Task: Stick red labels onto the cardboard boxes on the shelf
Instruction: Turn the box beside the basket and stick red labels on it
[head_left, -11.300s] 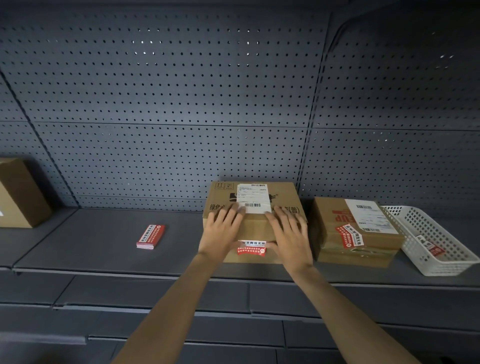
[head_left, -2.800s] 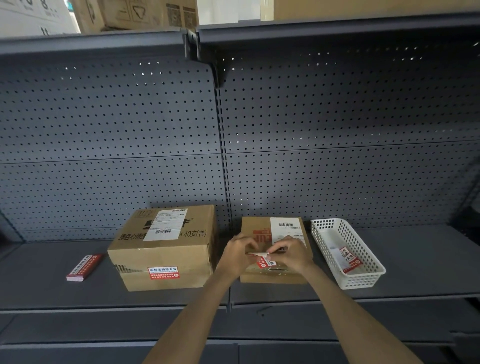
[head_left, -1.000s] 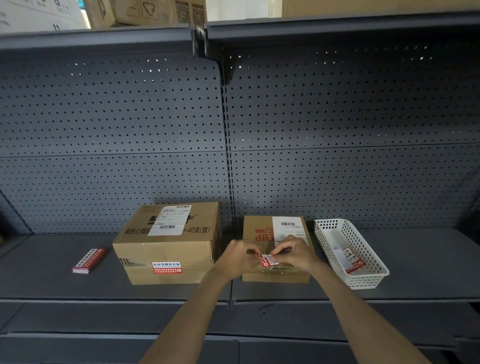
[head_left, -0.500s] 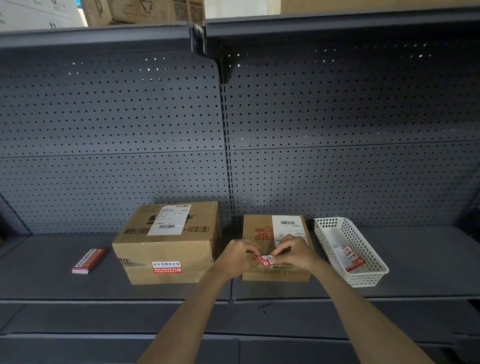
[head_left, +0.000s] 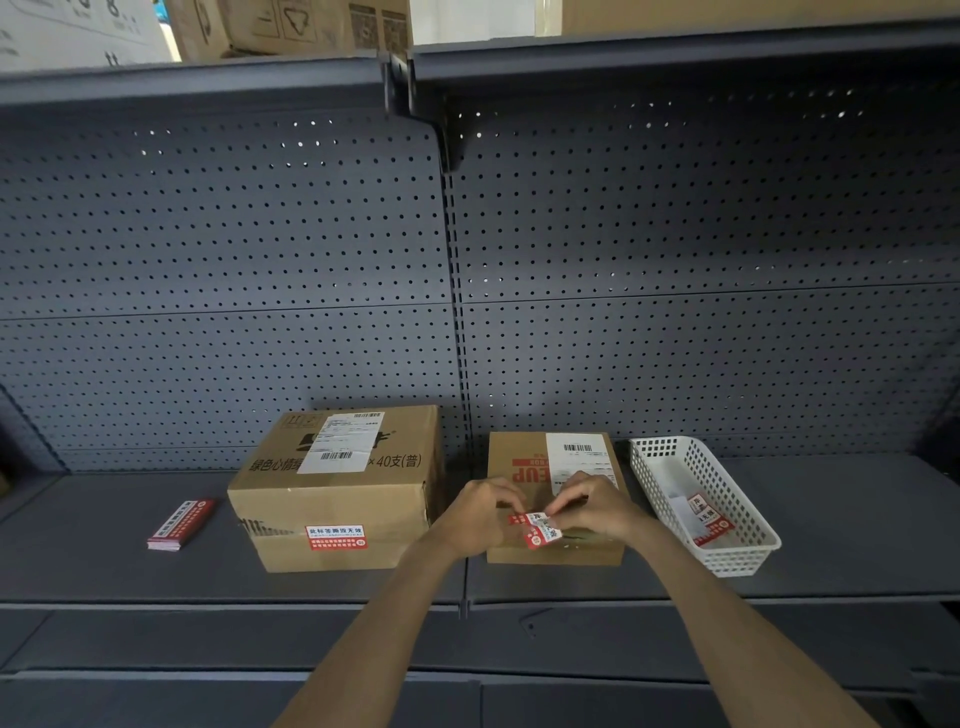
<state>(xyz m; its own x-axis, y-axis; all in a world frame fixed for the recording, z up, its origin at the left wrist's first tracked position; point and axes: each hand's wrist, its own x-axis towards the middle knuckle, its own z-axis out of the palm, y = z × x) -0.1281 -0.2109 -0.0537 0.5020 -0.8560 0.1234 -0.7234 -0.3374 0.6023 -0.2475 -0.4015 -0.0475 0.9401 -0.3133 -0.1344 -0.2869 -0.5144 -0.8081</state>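
Cardboard box (head_left: 519, 457), the smaller one: left hand (head_left: 475, 517) and right hand (head_left: 597, 506) both pinch a red label (head_left: 540, 532) over it, basket (head_left: 649, 467) at three o'clock.

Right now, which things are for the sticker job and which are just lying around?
For the job: red label pinched by left hand and right hand; small box under it; big box, already labelled; stack of red labels.
Lying about: white basket with loose slips inside; cartons on the top shelf.
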